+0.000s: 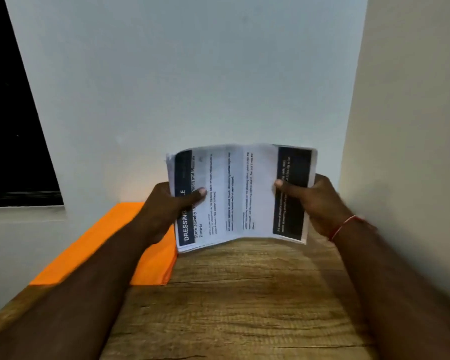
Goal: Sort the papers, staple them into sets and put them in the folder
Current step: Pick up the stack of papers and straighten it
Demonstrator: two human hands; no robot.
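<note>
Wood table [244, 307] w/ orange folder [109, 250]; left hand [166, 206] & right hand [320, 201] both grip papers [240, 196] upright.

One paper stack [240, 196], one orange folder [109, 245], one left hand [164, 211], one right hand [320, 203]

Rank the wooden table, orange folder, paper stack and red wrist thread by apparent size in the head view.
1. wooden table
2. paper stack and orange folder: about alike, unranked; the left arm hides part of the folder
3. red wrist thread
</note>
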